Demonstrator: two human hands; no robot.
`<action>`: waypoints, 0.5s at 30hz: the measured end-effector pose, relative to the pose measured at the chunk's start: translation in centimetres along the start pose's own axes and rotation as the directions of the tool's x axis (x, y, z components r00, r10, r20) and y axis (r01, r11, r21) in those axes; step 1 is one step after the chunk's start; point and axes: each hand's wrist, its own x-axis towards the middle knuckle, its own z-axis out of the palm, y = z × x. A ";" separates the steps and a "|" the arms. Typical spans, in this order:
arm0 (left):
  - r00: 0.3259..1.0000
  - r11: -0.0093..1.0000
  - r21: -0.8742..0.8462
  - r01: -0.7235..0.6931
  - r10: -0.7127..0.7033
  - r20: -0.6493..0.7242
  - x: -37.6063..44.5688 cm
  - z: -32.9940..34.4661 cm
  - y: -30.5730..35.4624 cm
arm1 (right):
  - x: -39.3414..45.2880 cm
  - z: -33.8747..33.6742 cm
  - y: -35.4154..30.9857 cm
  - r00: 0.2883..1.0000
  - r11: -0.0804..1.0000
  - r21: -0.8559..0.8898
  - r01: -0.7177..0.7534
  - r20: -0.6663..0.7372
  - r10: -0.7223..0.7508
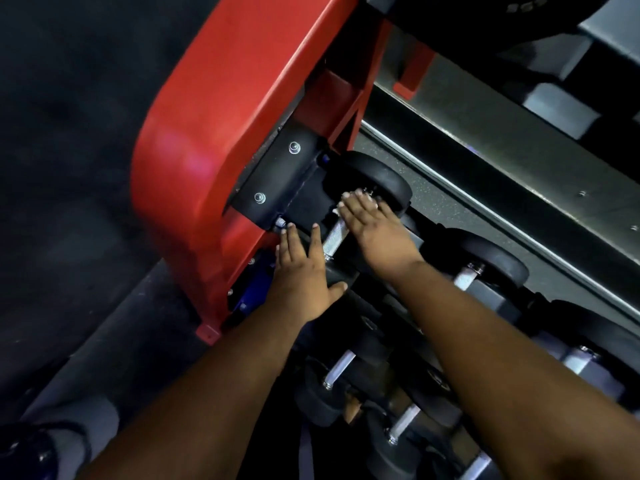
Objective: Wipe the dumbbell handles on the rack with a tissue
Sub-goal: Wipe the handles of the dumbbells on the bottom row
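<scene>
Wiping first handle: my right hand presses white tissue flat-fingered onto the knurled steel dumbbell handle, top rack row. Left hand, fingers straight, steadies black rubber head. Next: stroke along the bar.

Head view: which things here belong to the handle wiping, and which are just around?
In the job:
- right hand, over the tissue
- knurled handle of the end dumbbell
- left hand, resting on that dumbbell's near head

Just around:
- red rack frame
- neighbouring dumbbells
- shoe
</scene>
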 end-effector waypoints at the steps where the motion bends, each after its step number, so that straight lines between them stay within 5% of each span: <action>1: 1.000 1.000 -0.004 0.002 -0.002 0.023 0.0 -0.1 0.0 | -0.4 0.5 -0.8 1.000 0.999 0.036 0.025 -0.007 -0.025; 5: 0.993 1.000 -0.019 0.017 -0.015 0.113 0.4 -0.8 -0.1 | -2.7 2.8 -2.1 0.951 0.945 0.107 0.309 -0.011 -0.309; 10: 0.992 0.999 -0.020 0.024 -0.022 0.124 0.3 -1.1 0.2 | -0.6 2.5 -1.8 0.979 0.936 0.335 -0.108 -0.125 0.158; 15: 0.992 0.998 -0.049 0.029 -0.022 0.125 0.2 -1.3 0.4 | -2.6 3.9 -4.5 0.978 0.866 0.493 -0.080 -0.130 0.164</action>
